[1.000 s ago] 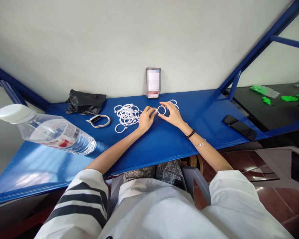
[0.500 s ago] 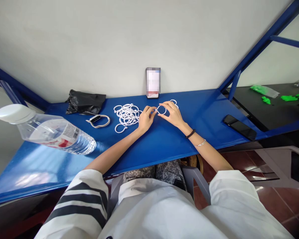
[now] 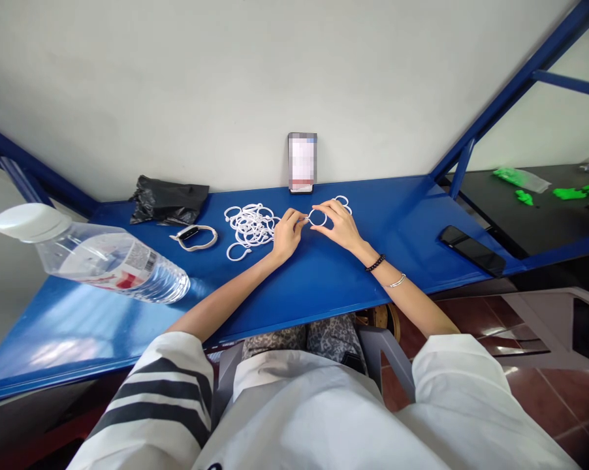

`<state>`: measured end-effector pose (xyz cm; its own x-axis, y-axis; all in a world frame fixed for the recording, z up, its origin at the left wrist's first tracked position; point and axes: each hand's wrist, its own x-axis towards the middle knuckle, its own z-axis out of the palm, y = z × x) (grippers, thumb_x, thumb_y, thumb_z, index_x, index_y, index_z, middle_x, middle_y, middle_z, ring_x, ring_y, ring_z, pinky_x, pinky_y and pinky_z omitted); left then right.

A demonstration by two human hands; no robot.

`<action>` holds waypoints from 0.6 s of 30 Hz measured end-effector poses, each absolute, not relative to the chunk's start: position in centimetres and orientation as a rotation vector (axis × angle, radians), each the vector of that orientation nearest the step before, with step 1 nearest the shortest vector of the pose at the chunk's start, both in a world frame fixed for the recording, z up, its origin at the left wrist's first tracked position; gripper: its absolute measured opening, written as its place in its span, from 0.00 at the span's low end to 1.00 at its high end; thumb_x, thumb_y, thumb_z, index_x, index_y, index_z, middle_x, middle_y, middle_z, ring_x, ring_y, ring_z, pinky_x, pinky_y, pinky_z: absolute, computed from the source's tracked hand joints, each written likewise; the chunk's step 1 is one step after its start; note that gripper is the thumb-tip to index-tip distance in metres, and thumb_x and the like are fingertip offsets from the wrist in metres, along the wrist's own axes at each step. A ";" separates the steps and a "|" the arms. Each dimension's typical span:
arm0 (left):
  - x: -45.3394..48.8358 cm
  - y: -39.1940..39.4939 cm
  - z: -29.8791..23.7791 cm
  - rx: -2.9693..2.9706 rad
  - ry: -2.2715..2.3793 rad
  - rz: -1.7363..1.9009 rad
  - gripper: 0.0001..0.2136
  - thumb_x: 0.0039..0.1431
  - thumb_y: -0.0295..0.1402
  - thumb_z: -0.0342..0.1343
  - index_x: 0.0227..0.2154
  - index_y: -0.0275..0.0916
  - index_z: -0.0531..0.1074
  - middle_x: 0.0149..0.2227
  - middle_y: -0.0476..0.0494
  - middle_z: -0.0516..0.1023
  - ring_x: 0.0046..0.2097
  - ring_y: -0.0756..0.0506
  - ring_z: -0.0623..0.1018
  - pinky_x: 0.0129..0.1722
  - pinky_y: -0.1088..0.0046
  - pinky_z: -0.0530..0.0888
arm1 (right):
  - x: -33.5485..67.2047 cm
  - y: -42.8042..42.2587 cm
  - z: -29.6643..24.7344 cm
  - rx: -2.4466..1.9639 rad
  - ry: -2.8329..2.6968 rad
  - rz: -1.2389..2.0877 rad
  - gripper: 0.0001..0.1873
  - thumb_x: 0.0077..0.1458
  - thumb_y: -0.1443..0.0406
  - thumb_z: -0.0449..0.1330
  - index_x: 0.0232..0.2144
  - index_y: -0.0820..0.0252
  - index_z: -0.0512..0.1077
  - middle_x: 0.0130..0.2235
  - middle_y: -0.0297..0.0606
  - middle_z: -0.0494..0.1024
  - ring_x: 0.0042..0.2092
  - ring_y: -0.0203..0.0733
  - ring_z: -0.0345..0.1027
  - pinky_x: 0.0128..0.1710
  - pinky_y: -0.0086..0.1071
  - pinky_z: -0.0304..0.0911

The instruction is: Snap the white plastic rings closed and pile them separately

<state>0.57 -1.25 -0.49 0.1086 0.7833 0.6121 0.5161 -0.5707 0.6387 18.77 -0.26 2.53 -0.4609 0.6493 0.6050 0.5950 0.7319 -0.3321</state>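
Note:
A white plastic ring (image 3: pixel 317 218) is pinched between both my hands over the blue table (image 3: pixel 324 281). My left hand (image 3: pixel 287 234) grips its left side with closed fingertips. My right hand (image 3: pixel 338 225) holds its right side, fingers curled round it. A heap of several white rings (image 3: pixel 248 227) lies just left of my left hand. Another few white rings (image 3: pixel 344 201) show behind my right hand, partly hidden by it.
A phone (image 3: pixel 302 162) leans upright against the wall behind the hands. A white smartwatch (image 3: pixel 194 237), a black bag (image 3: pixel 167 200) and a lying water bottle (image 3: pixel 93 258) are to the left. A black phone (image 3: pixel 472 250) lies at the right.

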 end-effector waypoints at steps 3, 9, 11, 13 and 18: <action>0.5 -1.2 -0.5 2.127 1.289 1.449 0.06 0.64 0.27 0.51 0.32 0.38 0.71 0.37 0.45 0.75 0.35 0.49 0.75 0.33 0.74 0.70 | 18.8 -0.3 2.6 -0.939 -2.199 0.087 0.22 0.56 0.58 0.62 0.52 0.56 0.70 0.45 0.45 0.73 0.47 0.52 0.67 0.47 0.47 0.66; 0.5 -1.1 -0.6 2.133 1.288 1.477 0.07 0.64 0.28 0.52 0.30 0.38 0.71 0.34 0.45 0.75 0.34 0.49 0.75 0.33 0.74 0.70 | 18.8 -0.3 2.6 -0.928 -2.204 0.055 0.22 0.56 0.58 0.63 0.52 0.57 0.70 0.45 0.45 0.74 0.46 0.51 0.68 0.46 0.46 0.67; 0.6 -1.1 -0.6 2.122 1.278 1.488 0.06 0.64 0.29 0.52 0.32 0.38 0.72 0.35 0.45 0.75 0.32 0.50 0.74 0.32 0.75 0.70 | 18.8 -0.3 2.5 -0.941 -2.193 0.059 0.22 0.57 0.57 0.62 0.52 0.56 0.70 0.45 0.45 0.74 0.47 0.51 0.68 0.47 0.46 0.67; 0.6 -1.2 -0.6 2.110 1.274 1.482 0.05 0.64 0.30 0.53 0.36 0.38 0.72 0.35 0.46 0.75 0.30 0.51 0.73 0.31 0.76 0.70 | 18.8 -0.2 2.4 -0.950 -2.172 0.063 0.22 0.57 0.56 0.62 0.52 0.56 0.70 0.46 0.45 0.74 0.49 0.52 0.68 0.48 0.46 0.67; 0.8 -1.2 -0.6 2.101 1.268 1.435 0.10 0.63 0.37 0.54 0.44 0.39 0.71 0.35 0.47 0.74 0.27 0.53 0.70 0.30 0.76 0.70 | 18.9 -0.2 2.2 -0.978 -2.119 0.085 0.24 0.59 0.54 0.59 0.55 0.54 0.67 0.50 0.45 0.72 0.53 0.52 0.66 0.52 0.48 0.65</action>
<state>0.81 -1.24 -0.59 0.1129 0.7933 0.5983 0.4959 -0.5668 0.6579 18.94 -0.17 2.22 -0.3955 0.6691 0.6293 0.6165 0.7012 -0.3581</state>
